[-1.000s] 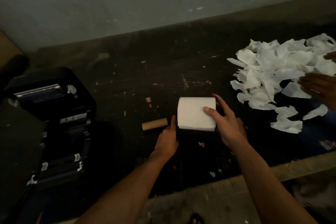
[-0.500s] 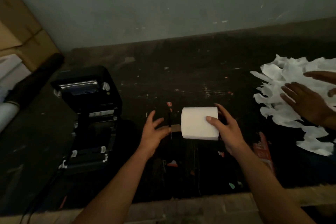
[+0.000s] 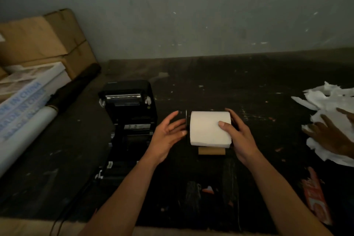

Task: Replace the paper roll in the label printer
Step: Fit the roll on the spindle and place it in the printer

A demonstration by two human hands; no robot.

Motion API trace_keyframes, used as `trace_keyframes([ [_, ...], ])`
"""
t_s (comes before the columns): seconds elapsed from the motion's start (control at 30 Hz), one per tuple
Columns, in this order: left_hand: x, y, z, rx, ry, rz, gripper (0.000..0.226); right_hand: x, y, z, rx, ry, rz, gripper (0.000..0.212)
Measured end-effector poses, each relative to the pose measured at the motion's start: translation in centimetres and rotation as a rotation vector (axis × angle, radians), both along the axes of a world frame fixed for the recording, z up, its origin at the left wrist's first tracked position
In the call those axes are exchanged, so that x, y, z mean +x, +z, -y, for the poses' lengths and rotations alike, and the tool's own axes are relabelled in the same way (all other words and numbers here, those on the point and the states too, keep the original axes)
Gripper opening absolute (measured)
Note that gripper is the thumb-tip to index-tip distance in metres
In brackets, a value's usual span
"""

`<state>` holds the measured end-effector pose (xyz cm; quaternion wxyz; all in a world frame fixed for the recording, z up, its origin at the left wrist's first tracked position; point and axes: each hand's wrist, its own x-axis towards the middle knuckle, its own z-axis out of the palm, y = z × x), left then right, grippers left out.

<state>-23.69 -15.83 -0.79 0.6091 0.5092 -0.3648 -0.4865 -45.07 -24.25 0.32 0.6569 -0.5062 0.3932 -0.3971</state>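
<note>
White paper roll is gripped by the right hand; the left hand, fingers spread, steadies its end. Seating it in the open printer, left, is judged next.

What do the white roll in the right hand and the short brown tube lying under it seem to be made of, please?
The white roll looks like matte wound paper: flat, bright, no shine. The short brown tube looks like plain cardboard, dull tan and uncoated, probably a spent core, though the dim light leaves that open.
</note>
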Motion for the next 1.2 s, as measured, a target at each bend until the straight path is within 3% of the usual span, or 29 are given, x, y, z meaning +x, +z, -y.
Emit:
trace_keyframes([
  [0.23,2.1,0.6,-0.2,-0.015,0.015,-0.003,0.067,2.3,0.6,0.2,-0.035,0.013,-0.003,0.061],
  [0.43,3.6,0.8,-0.1,-0.023,0.013,0.015,0.069,3.5,1.3,0.0,-0.035,0.036,0.023,0.078],
  [1.2,3.4,3.1,-0.1,-0.048,-0.031,0.027,0.076,4.4,3.7,-0.2,-0.133,0.088,0.027,0.070],
])
